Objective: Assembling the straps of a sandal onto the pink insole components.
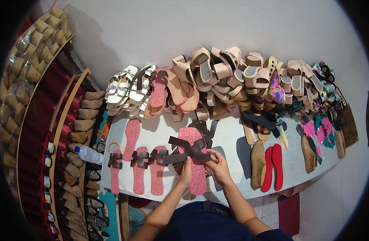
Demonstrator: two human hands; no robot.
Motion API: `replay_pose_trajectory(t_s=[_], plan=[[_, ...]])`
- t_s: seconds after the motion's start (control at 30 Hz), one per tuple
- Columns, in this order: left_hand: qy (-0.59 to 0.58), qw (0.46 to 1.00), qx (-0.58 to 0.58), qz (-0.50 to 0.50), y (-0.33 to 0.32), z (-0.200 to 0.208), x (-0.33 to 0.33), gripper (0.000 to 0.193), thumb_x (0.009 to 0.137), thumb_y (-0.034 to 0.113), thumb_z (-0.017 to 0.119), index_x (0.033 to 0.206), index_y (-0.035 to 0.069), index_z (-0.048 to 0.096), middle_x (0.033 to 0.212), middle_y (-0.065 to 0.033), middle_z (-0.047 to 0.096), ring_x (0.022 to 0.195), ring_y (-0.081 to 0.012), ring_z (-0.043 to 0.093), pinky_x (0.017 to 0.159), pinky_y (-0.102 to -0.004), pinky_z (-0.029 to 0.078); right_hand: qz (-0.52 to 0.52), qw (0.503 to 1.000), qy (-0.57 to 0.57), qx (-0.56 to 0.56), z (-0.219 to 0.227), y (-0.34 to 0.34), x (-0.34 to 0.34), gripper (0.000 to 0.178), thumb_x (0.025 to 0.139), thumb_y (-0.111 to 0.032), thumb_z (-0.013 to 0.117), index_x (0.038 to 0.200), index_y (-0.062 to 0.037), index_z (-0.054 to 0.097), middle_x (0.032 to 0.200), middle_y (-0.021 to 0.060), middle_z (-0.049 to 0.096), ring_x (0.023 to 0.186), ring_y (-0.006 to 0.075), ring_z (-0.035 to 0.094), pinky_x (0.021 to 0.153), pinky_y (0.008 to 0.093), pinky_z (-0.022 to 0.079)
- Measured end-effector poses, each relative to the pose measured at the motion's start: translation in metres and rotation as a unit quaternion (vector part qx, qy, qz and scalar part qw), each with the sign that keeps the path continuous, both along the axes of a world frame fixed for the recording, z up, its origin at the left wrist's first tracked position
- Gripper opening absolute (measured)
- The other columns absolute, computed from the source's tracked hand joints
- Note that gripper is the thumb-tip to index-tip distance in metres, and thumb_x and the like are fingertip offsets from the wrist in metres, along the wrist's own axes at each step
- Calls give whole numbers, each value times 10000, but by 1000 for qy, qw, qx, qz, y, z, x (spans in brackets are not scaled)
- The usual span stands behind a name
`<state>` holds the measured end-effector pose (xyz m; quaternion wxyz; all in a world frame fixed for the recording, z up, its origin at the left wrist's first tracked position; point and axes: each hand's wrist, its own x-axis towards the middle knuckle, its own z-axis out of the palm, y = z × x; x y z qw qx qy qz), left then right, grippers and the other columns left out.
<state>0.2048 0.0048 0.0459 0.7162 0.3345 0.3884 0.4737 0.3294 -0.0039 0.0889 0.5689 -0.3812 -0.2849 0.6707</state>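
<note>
Over the front middle of the table, a dark brown sandal strap piece (190, 152) with crossing arms lies across a pink patterned insole (198, 178). My left hand (187, 173) is closed on the strap's lower middle, thumb on top and most fingers hidden. With thumb and fingers, my right hand (219, 165) grips the strap's right end beside the insole. Whether the insole is held too or rests on the table, I cannot tell. More dark straps (208, 130) lie behind it. To the left are pink insoles with brown straps on them (158, 170) and a bare pink insole (132, 136).
Finished sandals and beige heeled shoes (206, 70) are heaped along the wall. Right of my hands lie a wooden shoe last (257, 164), red insoles (277, 166) and grey sole shapes (244, 156). A water bottle (89, 155) and racks of lasts (83, 125) stand left.
</note>
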Motion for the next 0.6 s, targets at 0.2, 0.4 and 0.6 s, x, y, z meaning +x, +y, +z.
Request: replay_pose_trajectory(t_s=[0.2,0.4,0.6], plan=[[2,1000,12,-15,-2,-6,3,545,880,439,156,977,3,468,742,-111,565,600,-181,577,544,-281,486,-20,998,22,-57,-18,2,0,280,746,34,516,1020,2,465,780,60,572,499,56,469,414,185,378],[34,999,39,6,3,-28,-1,476,893,387,188,1028,6,440,850,-100,535,662,-163,559,593,-274,473,-20,997,57,-38,-12,1,-3,231,779,-46,534,1001,-18,476,684,-1,535,442,23,394,386,174,324],[29,999,36,-18,0,-10,4,499,893,396,189,1069,2,441,949,-107,536,838,-175,531,762,-294,418,-32,997,48,-57,-22,-4,-4,238,793,-79,534,1018,-22,478,696,-23,513,491,13,397,423,160,321]])
